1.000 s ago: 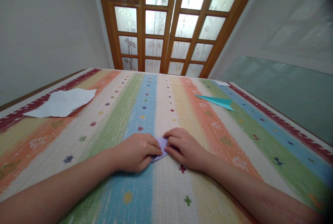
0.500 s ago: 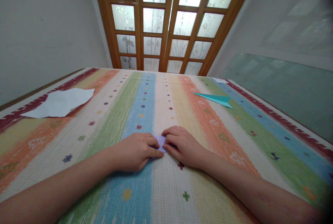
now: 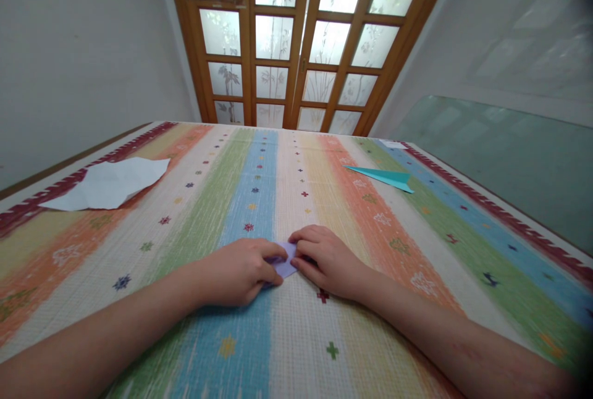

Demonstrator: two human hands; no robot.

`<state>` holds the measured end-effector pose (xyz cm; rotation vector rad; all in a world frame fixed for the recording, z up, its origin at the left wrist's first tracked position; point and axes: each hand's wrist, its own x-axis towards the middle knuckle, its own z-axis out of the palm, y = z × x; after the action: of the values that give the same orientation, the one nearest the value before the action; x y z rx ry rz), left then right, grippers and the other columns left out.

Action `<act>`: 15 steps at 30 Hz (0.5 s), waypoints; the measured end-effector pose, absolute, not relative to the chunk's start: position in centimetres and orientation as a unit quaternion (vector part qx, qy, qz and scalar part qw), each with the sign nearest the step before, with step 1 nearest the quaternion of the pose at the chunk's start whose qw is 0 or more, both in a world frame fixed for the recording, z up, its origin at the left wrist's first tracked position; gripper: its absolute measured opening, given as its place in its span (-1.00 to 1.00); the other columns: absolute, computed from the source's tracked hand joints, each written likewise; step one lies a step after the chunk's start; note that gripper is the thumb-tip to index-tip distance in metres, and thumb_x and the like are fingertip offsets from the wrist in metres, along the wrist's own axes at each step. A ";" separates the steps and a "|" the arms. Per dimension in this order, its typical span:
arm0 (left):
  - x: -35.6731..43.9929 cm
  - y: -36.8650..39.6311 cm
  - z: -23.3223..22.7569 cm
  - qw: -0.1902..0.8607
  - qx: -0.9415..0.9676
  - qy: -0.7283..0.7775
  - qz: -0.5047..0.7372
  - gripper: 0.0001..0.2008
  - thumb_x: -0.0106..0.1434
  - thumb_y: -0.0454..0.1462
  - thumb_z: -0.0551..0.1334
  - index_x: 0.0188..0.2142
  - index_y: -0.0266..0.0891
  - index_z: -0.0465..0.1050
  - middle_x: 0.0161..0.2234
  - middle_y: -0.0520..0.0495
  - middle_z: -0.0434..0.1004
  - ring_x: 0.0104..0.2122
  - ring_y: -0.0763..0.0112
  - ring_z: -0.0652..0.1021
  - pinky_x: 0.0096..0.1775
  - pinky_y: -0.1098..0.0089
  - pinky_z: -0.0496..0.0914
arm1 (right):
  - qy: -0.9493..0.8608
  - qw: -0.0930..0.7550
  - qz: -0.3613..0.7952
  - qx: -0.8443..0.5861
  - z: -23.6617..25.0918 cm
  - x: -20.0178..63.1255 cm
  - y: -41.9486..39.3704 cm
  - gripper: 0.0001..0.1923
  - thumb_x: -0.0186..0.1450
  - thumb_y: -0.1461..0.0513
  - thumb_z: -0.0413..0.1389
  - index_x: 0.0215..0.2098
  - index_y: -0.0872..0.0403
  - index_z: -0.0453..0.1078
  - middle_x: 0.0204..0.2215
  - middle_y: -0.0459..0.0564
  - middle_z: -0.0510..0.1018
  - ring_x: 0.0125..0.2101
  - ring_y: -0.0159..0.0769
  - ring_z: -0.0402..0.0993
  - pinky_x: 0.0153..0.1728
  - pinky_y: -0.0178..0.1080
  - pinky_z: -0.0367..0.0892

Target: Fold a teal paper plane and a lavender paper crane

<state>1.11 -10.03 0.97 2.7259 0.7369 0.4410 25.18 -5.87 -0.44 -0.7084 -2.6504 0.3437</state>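
Observation:
Between my hands, low on the striped tablecloth point(image 3: 296, 331), lies a small piece of purple paper point(image 3: 286, 267), partly covered by my fingers. My left hand point(image 3: 245, 269) is closed on its left side, with thumb and forefinger at the paper's near and upper parts. At the right edge, my right hand point(image 3: 327, 260) pinches the paper between thumb and curled fingers. How the paper is folded under the fingers cannot be made out.
A teal paper plane point(image 3: 384, 178) lies further back on the right. On the left is a creased white sheet point(image 3: 109, 184). A small white paper point(image 3: 393, 144) sits near the far right corner. Beyond the table stand wooden doors point(image 3: 296, 65) with frosted panes.
My left thumb has drawn back slightly to the left, uncovering a little more of the purple paper. My right hand stays almost where it was.

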 end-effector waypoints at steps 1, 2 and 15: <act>1.0 -10.0 1.1 0.151 0.943 0.255 0.151 -0.71 0.22 -0.44 0.17 -0.20 -0.15 0.62 0.02 -0.16 0.51 -0.06 0.19 0.55 -0.02 0.23 0.41 | -0.942 0.187 0.122 -0.252 -0.4 25.2 -5.9 -0.90 0.35 0.25 0.11 -0.26 0.06 0.48 -0.13 0.03 0.56 -0.10 -0.20 0.44 -0.02 -0.08 0.27; 1.0 -10.0 1.3 0.160 0.942 0.254 0.149 -0.71 0.20 -0.45 0.17 -0.22 -0.15 0.62 0.04 -0.15 0.50 -0.04 0.18 0.54 -0.01 0.23 0.41 | -0.942 0.187 0.122 -0.252 -0.4 25.2 -5.9 -0.89 0.35 0.24 0.11 -0.25 0.06 0.49 -0.14 0.03 0.56 -0.10 -0.20 0.44 -0.02 -0.08 0.27; 0.1 -9.7 2.1 0.227 0.924 0.283 0.122 -0.70 0.03 -0.56 0.14 -0.49 -0.22 0.57 0.08 -0.09 0.48 0.01 0.23 0.52 0.06 0.22 0.38 | -0.943 0.184 0.119 -0.249 -0.2 25.3 -5.9 -0.89 0.36 0.21 0.12 -0.27 0.07 0.48 -0.13 0.04 0.56 -0.09 -0.21 0.44 -0.01 -0.08 0.26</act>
<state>0.09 -9.67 2.11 2.5448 0.7790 0.3369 25.29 -5.90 -0.24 -0.7007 -2.6597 0.3346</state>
